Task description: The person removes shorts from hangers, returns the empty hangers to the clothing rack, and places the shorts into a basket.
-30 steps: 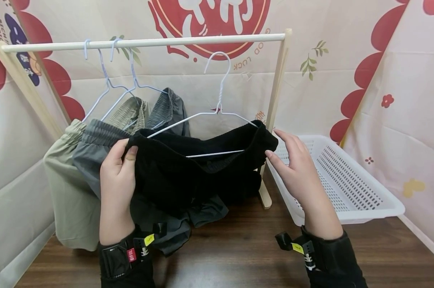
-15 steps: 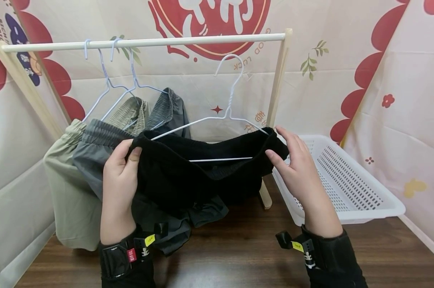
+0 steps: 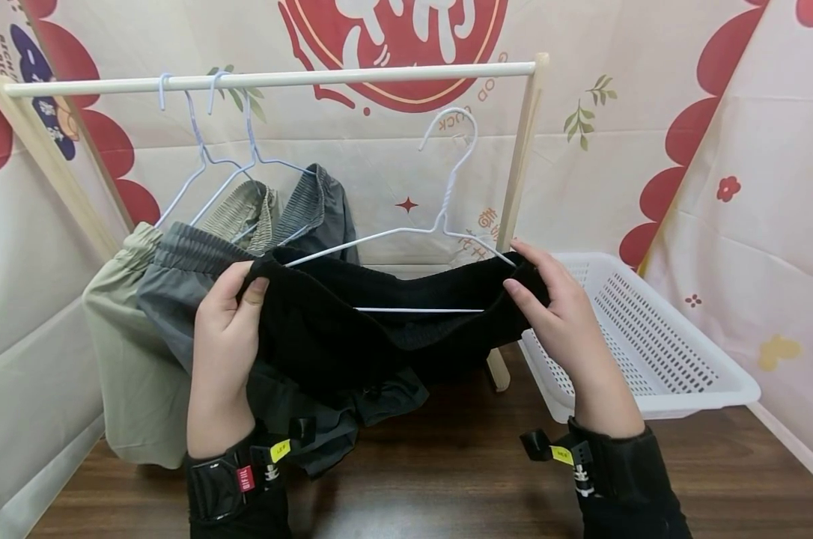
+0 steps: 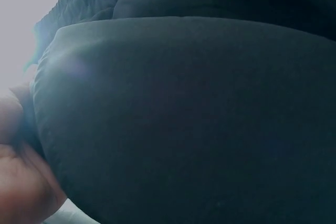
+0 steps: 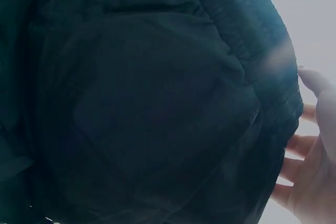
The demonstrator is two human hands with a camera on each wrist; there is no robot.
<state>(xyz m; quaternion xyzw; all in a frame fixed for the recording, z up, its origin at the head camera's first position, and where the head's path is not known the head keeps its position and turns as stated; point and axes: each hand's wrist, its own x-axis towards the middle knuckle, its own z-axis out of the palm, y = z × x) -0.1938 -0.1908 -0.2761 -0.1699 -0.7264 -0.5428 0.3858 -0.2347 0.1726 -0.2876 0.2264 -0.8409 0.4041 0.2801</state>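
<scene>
A pair of black pants point(image 3: 332, 337) hangs by its elastic waistband on a white hanger point(image 3: 443, 224). My left hand point(image 3: 224, 329) grips the waistband's left corner, thumb in front. My right hand point(image 3: 568, 322) pinches the right corner between thumb and fingers. The hanger's arms run inside the waistband, its hook tilted right and standing below the rack's rail point(image 3: 379, 76). Dark cloth of the pants point(image 4: 184, 119) fills most of the left wrist view. In the right wrist view, fingers point(image 5: 296, 169) lie along the edge of the pants.
On the rail's left hang light green pants point(image 3: 133, 359) and grey pants point(image 3: 177, 277) on bluish hangers. A white perforated basket point(image 3: 703, 382) stands right of the rack on the wooden table point(image 3: 447, 479). The rack's right post point(image 3: 517, 150) rises behind my right hand.
The hanger has shifted right and down, its hook tilting further right. The right corner of the pants has moved right, into my right hand's pinch; the waistband is stretched wider. My left hand has barely moved.
</scene>
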